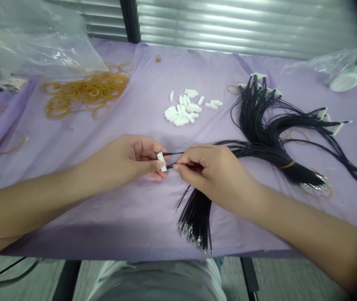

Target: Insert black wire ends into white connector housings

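My left hand (pixel 143 158) pinches a small white connector housing (pixel 162 161) between thumb and fingers. Black wires run from the housing's right side towards my right hand (pixel 205 167), whose thumb and forefinger are closed on a black wire (pixel 171 165) close to the housing. Under and beyond that hand lies a bundle of black wires (pixel 197 209) with bare metal terminals at its near end. Its other end (pixel 310 177), also tipped with metal, is tied by a yellow band (pixel 287 164). Past my hands sits a loose pile of white housings (pixel 183 113).
Finished-looking black wires with white housings (pixel 256 104) lie at the right. Yellow rubber bands (pixel 87 94) are heaped at the left beside a clear plastic bag (pixel 37 42). A white roll (pixel 347 79) rests at the far right. Purple cloth (pixel 118 225) covers the table.
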`<state>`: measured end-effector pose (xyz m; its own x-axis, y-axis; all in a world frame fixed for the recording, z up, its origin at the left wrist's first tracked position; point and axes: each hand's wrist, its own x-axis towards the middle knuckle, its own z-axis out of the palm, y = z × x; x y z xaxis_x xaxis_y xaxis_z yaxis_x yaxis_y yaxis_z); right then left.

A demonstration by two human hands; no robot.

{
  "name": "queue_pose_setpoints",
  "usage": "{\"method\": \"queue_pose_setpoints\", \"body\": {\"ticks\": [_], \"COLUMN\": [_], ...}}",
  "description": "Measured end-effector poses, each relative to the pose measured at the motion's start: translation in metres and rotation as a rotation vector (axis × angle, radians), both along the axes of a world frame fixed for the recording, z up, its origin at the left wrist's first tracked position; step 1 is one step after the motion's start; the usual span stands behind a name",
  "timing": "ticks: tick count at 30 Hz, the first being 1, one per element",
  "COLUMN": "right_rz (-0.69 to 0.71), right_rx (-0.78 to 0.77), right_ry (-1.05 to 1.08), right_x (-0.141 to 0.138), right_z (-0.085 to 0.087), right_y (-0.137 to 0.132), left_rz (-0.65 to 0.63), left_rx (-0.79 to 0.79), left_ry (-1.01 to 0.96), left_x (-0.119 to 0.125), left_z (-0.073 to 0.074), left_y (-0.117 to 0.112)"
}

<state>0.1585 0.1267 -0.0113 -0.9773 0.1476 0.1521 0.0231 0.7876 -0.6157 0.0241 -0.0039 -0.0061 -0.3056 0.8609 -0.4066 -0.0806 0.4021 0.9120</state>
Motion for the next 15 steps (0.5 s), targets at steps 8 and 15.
{"method": "queue_pose_setpoints", "body": {"ticks": [8, 15], "right_rz": [0.021, 0.125], "right_rx": [-0.003, -0.093], "right_ry": [0.004, 0.072], "right_x": [-0.004, -0.003], "right_z": [-0.003, 0.003], "right_y": [0.002, 0.012], "left_rz": [-0.059, -0.088], "left_rx": [0.011, 0.164], "left_ry": [-0.019, 0.068], "left_x": [-0.001, -0.009], "left_z": [0.003, 0.003], "left_y": [-0.002, -0.007]}}
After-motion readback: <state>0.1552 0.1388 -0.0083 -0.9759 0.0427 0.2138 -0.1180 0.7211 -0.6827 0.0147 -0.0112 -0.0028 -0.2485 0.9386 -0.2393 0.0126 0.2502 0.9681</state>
